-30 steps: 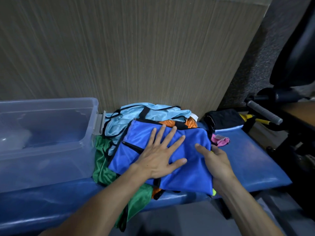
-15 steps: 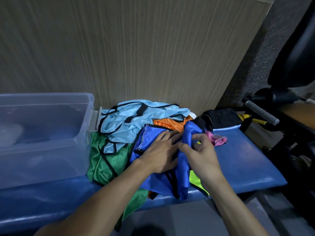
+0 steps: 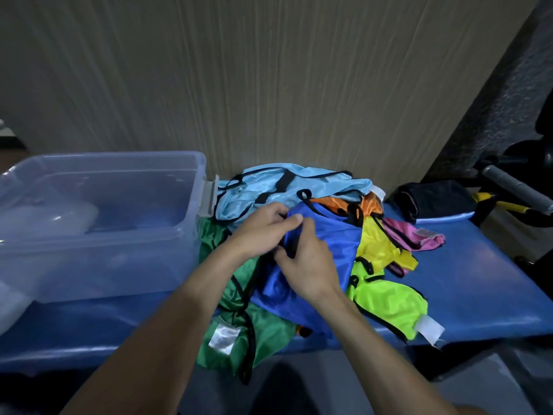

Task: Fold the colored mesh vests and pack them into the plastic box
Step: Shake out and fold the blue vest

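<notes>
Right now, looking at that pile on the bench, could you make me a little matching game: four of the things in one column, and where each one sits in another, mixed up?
Things:
1. royal blue vest
2. green vest
3. plastic box
4. pink vest

Places:
A. hanging over the bench's front edge
B. at the right of the pile, beside the yellow vest
C. pinched by both the left hand and right hand
D. at the left end of the bench

Pairs: 1-C, 2-A, 3-D, 4-B
</notes>
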Action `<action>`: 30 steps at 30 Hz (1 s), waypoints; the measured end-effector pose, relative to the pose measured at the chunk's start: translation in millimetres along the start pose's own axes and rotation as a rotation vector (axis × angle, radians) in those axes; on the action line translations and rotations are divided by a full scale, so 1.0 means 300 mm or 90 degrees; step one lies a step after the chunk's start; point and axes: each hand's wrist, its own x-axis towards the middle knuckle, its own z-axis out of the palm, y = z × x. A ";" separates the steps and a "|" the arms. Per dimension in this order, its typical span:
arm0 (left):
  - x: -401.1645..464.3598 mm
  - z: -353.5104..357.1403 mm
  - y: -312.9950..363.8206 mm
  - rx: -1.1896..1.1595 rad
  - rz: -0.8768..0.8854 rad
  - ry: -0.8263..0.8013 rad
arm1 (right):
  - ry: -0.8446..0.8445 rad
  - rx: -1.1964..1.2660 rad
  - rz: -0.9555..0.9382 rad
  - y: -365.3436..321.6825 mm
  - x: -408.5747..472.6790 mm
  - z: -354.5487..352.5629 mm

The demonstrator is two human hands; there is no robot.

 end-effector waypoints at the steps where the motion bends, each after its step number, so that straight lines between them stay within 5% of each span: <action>1: 0.008 0.005 -0.012 0.013 0.008 0.011 | -0.026 0.006 -0.018 0.011 -0.009 0.003; 7: 0.007 0.022 -0.038 0.143 0.023 0.067 | -0.140 -0.108 -0.192 0.113 -0.105 -0.080; 14: -0.038 0.039 -0.013 0.218 0.040 0.116 | -0.025 -0.390 -0.251 0.235 -0.263 -0.129; 20: -0.055 0.044 -0.023 0.214 0.021 0.127 | 0.071 -0.429 -0.261 0.276 -0.321 -0.098; 30: -0.066 0.062 -0.048 0.247 0.075 0.186 | 0.022 -0.382 -0.331 0.307 -0.336 -0.088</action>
